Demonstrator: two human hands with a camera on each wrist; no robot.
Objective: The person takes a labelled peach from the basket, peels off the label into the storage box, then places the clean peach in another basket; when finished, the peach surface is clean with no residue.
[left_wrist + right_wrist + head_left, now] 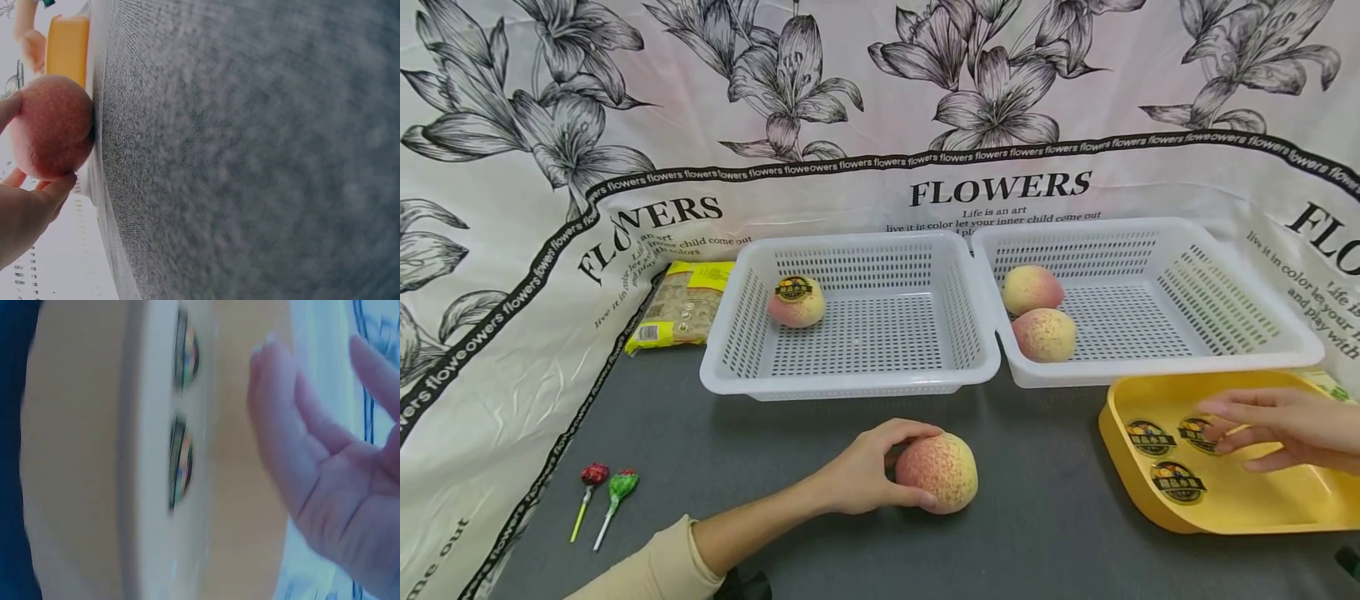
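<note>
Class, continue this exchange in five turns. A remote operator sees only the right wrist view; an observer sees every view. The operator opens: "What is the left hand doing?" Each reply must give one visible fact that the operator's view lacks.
Observer: The left hand holds a peach.

Operator: How many stickers can you see in the yellow tray?

Observer: Three show in the head view; yours shows only two.

Operator: Is there a sticker on any fruit?

Observer: Yes, on the lone peach inside the left white basket.
</note>
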